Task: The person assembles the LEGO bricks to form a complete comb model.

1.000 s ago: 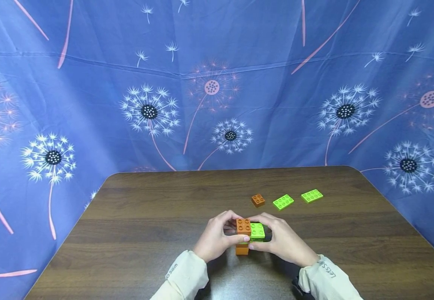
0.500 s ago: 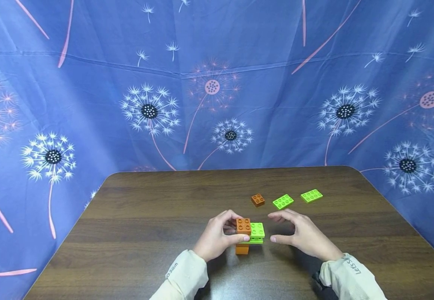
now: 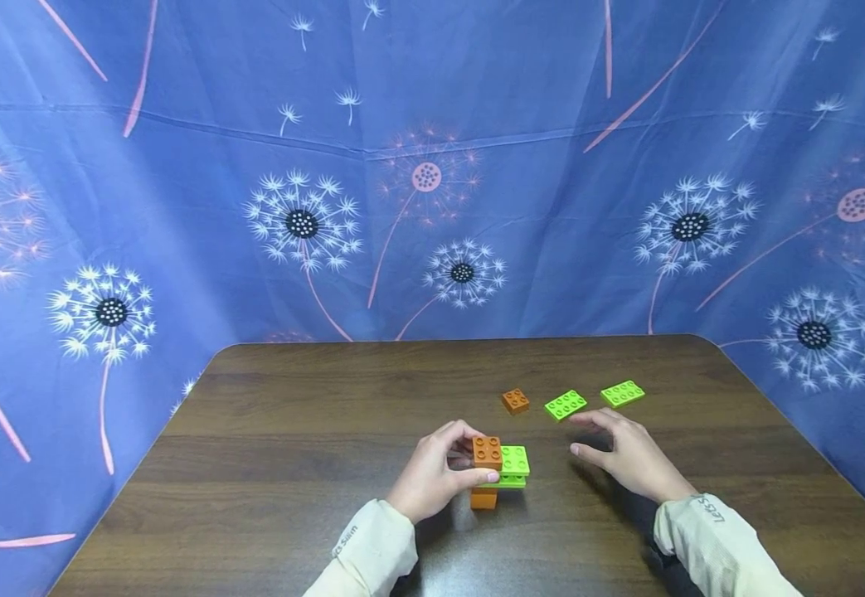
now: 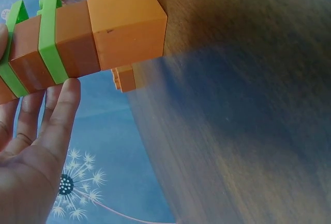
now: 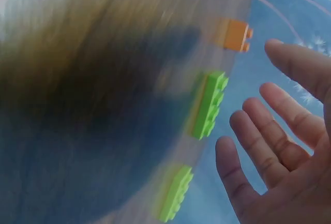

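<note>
Where the head view opens out, a blue cloth (image 3: 432,91) fills the upper half and runs down both sides, creased across and printed with white and pink dandelions (image 3: 689,226). Below it spreads the dark wood-grain bench (image 3: 305,414), its far edge nearly level across the middle of the frame, its rounded corners at centre left and centre right, its side edges slanting out toward the lower corners. A broad stretch of wood lies between the left hand and the left edge, another between the right hand and the right edge.

Two pale sleeves (image 3: 716,539) enter from the bottom. Just below centre, the left hand (image 3: 435,477) pinches a stack (image 3: 502,463) of orange, brown and green pieces, thumb in front, fingers behind; whether its base touches the bench is hard to tell. The right hand (image 3: 634,456), right of centre, has its fingers spread around nothing, well apart from the stack.

Two green plates jut rightward from the stack. Beyond the right hand lie a loose green plate (image 3: 566,405), just past its fingertips, another green plate (image 3: 622,393) farther right, and, smallest, an orange-brown brick (image 3: 516,401) to their left.
</note>
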Tool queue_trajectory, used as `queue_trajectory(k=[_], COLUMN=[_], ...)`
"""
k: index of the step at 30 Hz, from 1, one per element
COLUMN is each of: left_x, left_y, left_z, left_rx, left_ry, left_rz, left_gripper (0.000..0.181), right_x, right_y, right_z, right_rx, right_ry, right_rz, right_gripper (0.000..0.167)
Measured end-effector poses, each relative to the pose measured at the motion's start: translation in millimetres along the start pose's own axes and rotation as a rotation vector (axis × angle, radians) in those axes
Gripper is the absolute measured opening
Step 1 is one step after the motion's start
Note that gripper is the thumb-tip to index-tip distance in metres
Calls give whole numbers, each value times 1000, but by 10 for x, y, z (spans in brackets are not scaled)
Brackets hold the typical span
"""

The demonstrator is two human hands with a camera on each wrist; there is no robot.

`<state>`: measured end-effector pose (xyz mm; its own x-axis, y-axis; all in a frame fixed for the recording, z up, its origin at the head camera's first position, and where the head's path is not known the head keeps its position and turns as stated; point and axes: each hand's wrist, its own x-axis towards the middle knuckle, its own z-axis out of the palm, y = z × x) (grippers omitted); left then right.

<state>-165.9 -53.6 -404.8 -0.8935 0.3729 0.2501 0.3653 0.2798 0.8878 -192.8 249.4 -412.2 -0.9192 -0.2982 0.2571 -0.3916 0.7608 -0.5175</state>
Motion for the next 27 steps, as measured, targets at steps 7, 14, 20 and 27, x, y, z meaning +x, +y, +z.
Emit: queue_trajectory(k=[7, 14, 20, 27], left_x=[-7, -2, 3, -6], left_y=[14, -6, -17, -5], left_z=[-4, 8, 11, 5], left_rx=[5, 2, 4, 10], left_ry=[-1, 2, 6, 3], left_rz=[7, 13, 19, 17], left_gripper=[33, 33, 33, 32], right_x=[133, 292, 426, 536], right_y=[152, 266, 298, 265], right_z=[-6, 27, 57, 68], right_rx=[-30, -66, -104, -197], right_ry=[-7, 17, -23, -76], right_rz=[31, 31, 69, 63], right_gripper=[38, 49, 54, 57])
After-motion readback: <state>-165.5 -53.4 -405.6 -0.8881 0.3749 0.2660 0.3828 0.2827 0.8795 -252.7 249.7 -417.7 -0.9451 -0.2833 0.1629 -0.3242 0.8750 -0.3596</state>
